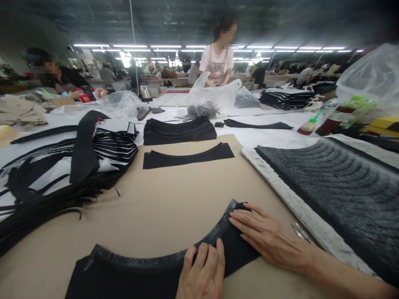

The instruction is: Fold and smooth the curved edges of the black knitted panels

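A curved black fabric piece with a grey fuzzy strip along its inner edge lies on brown paper near the front. My left hand rests on the middle of the piece, fingers flat and together. My right hand lies flat on the piece's right end, fingers stretched out to the left. Small scissors show just behind my right hand; whether the hand holds them I cannot tell. A second curved black piece lies farther back on the paper.
A stack of black pieces sits behind the paper, black strips and striped fabric at the left, a grey fuzzy sheet at the right. Plastic bags and a glue bottle stand farther back. A person in an apron works across the table.
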Action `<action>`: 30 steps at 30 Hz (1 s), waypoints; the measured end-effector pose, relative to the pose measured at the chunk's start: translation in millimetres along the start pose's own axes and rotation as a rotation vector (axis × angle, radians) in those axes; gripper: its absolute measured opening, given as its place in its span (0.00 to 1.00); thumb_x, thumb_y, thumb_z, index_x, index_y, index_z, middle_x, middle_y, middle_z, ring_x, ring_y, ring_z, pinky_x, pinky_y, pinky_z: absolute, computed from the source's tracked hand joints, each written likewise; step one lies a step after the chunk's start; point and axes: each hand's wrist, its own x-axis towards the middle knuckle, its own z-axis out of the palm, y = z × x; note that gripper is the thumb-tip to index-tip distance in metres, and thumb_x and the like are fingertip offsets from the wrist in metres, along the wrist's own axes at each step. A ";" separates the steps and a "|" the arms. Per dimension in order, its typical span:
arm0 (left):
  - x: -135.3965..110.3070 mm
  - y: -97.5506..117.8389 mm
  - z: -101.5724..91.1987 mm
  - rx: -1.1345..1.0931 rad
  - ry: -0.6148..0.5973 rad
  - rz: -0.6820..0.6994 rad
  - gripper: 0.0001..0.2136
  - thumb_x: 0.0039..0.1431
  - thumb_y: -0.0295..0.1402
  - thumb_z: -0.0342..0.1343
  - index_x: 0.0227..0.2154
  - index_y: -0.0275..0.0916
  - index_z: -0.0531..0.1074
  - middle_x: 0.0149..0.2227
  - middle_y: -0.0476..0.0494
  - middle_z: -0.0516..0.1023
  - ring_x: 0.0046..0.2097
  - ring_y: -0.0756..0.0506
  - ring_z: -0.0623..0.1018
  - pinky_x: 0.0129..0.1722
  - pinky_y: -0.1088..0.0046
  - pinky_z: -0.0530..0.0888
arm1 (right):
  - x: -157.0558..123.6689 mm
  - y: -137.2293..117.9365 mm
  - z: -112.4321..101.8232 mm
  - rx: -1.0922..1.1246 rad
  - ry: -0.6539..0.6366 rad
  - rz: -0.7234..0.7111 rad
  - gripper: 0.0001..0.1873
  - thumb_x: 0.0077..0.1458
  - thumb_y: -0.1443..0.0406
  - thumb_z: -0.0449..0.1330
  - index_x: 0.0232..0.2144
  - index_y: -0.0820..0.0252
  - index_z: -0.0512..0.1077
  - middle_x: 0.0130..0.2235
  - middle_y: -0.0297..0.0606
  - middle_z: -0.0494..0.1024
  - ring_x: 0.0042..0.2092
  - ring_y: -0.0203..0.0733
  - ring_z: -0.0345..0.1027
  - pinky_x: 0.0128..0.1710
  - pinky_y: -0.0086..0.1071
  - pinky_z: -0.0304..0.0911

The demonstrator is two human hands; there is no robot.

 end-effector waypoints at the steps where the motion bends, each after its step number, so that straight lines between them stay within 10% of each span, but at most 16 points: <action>1: -0.1 -0.2 0.0 0.001 -0.002 0.002 0.19 0.68 0.27 0.36 0.46 0.37 0.74 0.37 0.45 0.74 0.43 0.47 0.69 0.45 0.66 0.62 | -0.6 -0.1 0.6 -0.004 -0.003 0.004 0.21 0.64 0.70 0.48 0.59 0.67 0.62 0.56 0.47 0.71 0.58 0.44 0.63 0.63 0.47 0.53; 30: 1.7 2.6 -4.9 -0.164 -0.110 -0.121 0.16 0.63 0.25 0.43 0.51 0.35 0.69 0.37 0.45 0.74 0.42 0.46 0.71 0.45 0.65 0.65 | 4.5 3.0 -7.6 0.027 -0.006 0.022 0.23 0.61 0.71 0.51 0.58 0.55 0.64 0.54 0.39 0.73 0.55 0.43 0.66 0.60 0.47 0.52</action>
